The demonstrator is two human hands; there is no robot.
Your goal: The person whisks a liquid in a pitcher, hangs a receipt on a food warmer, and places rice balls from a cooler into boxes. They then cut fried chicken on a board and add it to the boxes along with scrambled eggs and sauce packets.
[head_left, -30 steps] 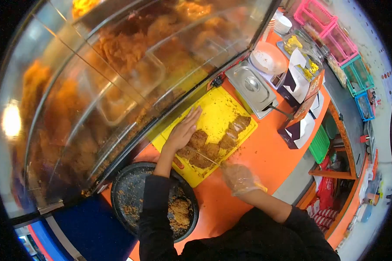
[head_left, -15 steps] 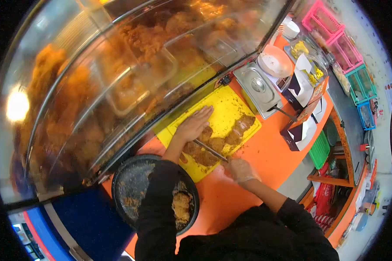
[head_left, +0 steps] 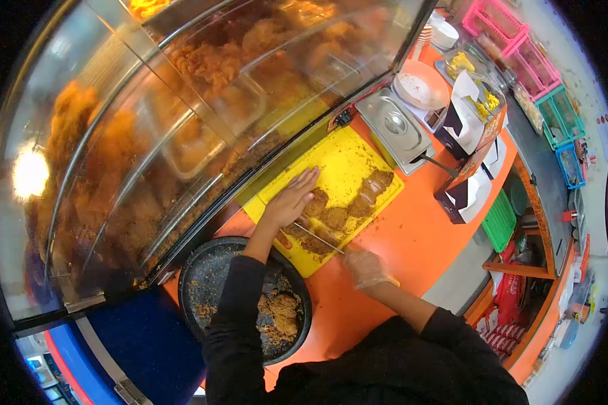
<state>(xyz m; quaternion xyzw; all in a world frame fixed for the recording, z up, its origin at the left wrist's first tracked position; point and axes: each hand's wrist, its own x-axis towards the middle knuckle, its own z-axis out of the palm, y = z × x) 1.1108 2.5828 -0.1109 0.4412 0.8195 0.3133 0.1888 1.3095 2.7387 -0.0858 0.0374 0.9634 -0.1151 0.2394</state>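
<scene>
A yellow cutting board [head_left: 341, 155] lies on the orange counter with several brown, breaded pieces of meat [head_left: 336, 217] on it. My left hand [head_left: 292, 200] rests over the board with its fingers stretched out flat, beside the nearest pieces; the palm hides what lies under it. In a clear plastic glove, my right hand [head_left: 366, 268] grips a knife [head_left: 317, 237] at the board's lower edge. The blade runs across the nearer pieces towards my left hand. Below my left forearm stands a wide dark stone mortar [head_left: 196, 283] with brown crumbly paste [head_left: 280, 314] in it.
A glass display case [head_left: 182, 135] full of fried food borders the board on the upper left. Beyond the board stands a lidded steel container [head_left: 394, 125]. Paper food boxes [head_left: 466, 196], a pink bowl [head_left: 429, 84] and coloured baskets [head_left: 557, 115] are on the right.
The knife has shifted a little toward the board's lower left, with my right hand following. My left forearm has moved, showing more of the mortar's contents. The view has shifted slightly.
</scene>
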